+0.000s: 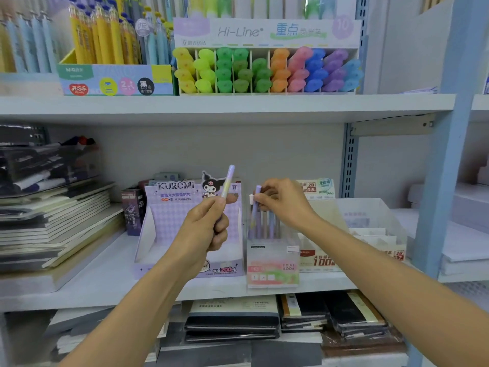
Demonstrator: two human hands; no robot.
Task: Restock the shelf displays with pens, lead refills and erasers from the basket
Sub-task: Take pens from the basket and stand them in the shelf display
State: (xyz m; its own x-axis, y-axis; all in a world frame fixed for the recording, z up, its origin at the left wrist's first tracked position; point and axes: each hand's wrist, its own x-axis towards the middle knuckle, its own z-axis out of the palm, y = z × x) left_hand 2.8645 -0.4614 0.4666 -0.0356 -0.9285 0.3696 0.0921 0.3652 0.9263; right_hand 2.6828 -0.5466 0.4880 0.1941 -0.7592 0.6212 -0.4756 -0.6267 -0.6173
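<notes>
Head view: the left hand is curled in a fist round the lower end of a lilac-and-yellow pen, whose long axis tilts up and slightly right, tip toward the far shelf wall, in front of the purple cardboard display. Just right of it, the right hand pinches the top of a second purple pen, which stands nearly upright in the clear box beside other upright pens on the middle shelf.

Shelf stock, counted

Two lilac-and-yellow plastic pens are held. One purple cardboard Kuromi display box and one clear plastic pen holder are seen.
</notes>
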